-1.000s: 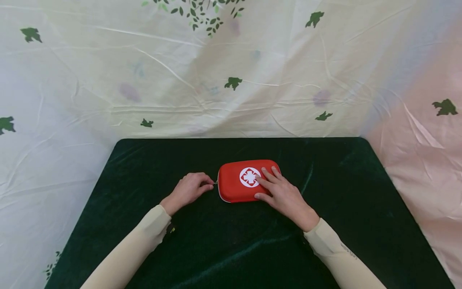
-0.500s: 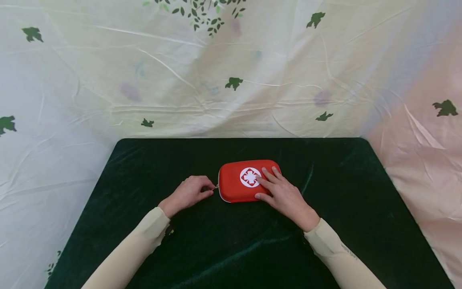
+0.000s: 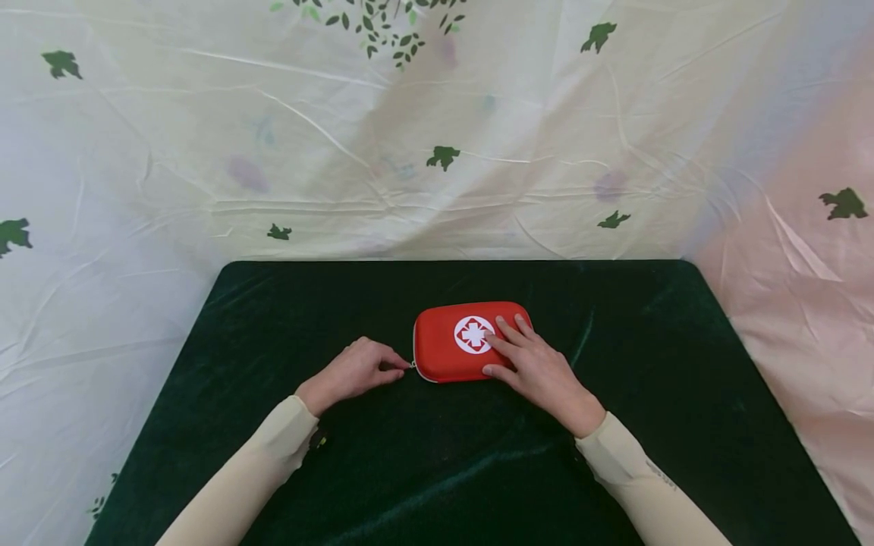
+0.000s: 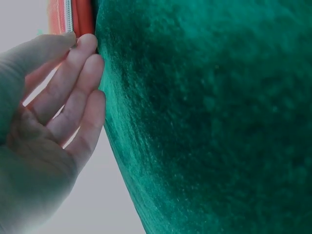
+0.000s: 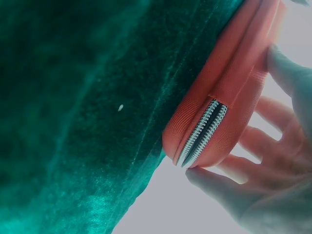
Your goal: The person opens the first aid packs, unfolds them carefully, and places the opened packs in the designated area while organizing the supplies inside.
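A red first-aid case with a white cross emblem lies flat on the green table cover. My left hand pinches the zipper pull near the case's front left corner, between thumb and fingertips. Silver zipper teeth run up the red side just above those fingers in the left wrist view. My right hand rests with spread fingers on the right part of the lid. Seen from the right wrist, two rows of zipper teeth stand parted at that end, a dark gap between them.
Dark green velvet covers the table on all sides of the case. Behind it hangs a pale curtain with leaf prints, and pinkish cloth hangs at the right.
My left hand has drawn the zipper pull toward me along the case's left end, to the front left corner. The right hand and the case have stayed in place.
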Action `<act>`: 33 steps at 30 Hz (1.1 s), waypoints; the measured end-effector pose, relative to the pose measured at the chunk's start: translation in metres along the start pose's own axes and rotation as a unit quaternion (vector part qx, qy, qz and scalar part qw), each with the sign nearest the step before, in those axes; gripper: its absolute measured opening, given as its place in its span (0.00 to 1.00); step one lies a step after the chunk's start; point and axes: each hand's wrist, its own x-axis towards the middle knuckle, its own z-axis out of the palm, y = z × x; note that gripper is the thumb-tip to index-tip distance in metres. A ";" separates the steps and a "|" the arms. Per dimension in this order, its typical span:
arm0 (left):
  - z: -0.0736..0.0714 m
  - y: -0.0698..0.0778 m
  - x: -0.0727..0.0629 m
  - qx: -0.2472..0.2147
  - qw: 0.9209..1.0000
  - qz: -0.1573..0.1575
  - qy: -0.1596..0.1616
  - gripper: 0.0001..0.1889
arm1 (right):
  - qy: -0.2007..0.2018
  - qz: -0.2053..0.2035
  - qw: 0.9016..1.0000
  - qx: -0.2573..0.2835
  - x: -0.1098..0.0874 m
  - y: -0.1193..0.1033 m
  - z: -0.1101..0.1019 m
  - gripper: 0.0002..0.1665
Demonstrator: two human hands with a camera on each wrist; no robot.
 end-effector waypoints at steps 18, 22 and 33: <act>0.020 -0.037 0.007 -0.036 0.997 0.055 -0.035 0.14 | -0.007 0.005 1.000 0.004 0.000 0.000 0.000 0.40; 0.028 -0.043 0.011 -0.028 0.997 0.061 -0.043 0.14 | -0.007 0.003 1.000 0.004 0.000 0.000 -0.001 0.40; 0.026 0.002 0.009 -0.002 0.996 0.067 -0.054 0.15 | -0.004 -0.001 1.000 0.005 0.001 0.001 0.000 0.40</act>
